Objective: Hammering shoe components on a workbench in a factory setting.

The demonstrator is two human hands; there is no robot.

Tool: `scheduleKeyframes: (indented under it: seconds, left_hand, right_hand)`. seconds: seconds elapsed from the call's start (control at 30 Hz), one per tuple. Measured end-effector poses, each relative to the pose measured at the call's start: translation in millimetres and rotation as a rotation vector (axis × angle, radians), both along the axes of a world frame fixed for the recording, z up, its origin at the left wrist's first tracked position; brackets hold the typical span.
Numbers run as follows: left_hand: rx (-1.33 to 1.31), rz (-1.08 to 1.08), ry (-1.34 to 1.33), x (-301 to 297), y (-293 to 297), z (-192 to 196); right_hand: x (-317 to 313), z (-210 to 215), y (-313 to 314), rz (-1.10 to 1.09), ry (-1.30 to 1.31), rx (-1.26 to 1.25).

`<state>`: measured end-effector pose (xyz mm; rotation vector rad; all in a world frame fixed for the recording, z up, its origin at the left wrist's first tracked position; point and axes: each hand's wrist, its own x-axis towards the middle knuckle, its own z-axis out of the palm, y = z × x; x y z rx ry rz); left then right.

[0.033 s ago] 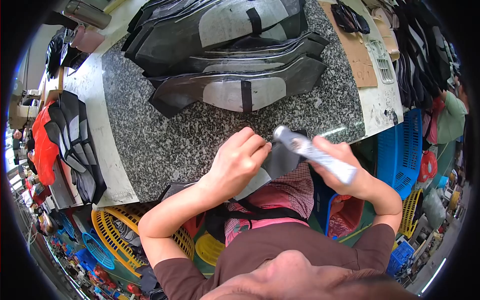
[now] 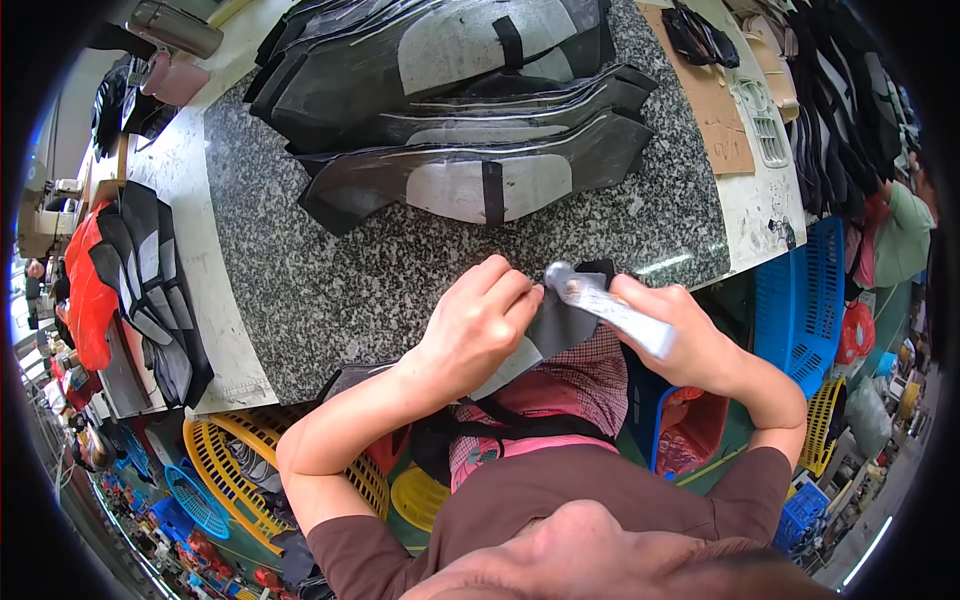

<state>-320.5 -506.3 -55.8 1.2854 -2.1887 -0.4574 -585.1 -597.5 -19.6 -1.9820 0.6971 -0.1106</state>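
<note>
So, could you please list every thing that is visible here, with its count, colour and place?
Cut pieces: a stack, count unclear, dark grey with pale patches, far part of the worktop.
Worktop: one, speckled grey stone, centre.
Held piece: one, dark grey, at the near edge of the worktop, between both hands.
Tool: one, silvery, in the right hand.
Cardboard: one, brown, right of the stack.
Crate: one, blue, right side.
Basket: one, yellow, lower left.
Left hand: on the held piece.
Right hand: grips the tool.

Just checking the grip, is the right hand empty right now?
No, the right hand is closed around a silvery tool whose tip meets the dark cut piece pinched by the left hand.
</note>
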Motion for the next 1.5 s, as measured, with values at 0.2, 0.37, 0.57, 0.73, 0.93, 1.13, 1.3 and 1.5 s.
scheduleKeyframes:
  seconds: [0.2, 0.37, 0.57, 0.73, 0.93, 1.13, 1.3, 1.5]
  left_hand:
    - [0.025, 0.1, 0.034, -1, 4, -5]
    - [0.192, 0.186, 0.231, 5, 13, -4]
    - [0.012, 0.134, -0.129, -3, 22, 1]
    - [0.259, 0.196, 0.138, 8, 30, 0]
    - [-0.02, 0.15, -0.205, -3, 40, 7]
    - [0.221, 0.286, 0.188, 14, 47, 2]
    - [0.01, 0.185, -0.095, 2, 61, 2]
    - [0.116, 0.205, 0.023, 3, 53, 1]
  right_hand:
    - [14, 6, -3, 0.031, 0.047, -0.022]
    - [13, -3, -5, 0.005, 0.038, 0.004]
    - [17, 11, 1, 0.065, 0.026, 0.018]
    - [20, 2, 1, 0.052, 0.1, -0.074]
    - [24, 15, 10, 0.122, 0.08, -0.043]
    - [27, 5, 11, 0.141, 0.131, -0.109]
    - [35, 21, 3, 0.069, 0.064, -0.157]
    - [25, 12, 14, 0.102, 0.151, -0.119]
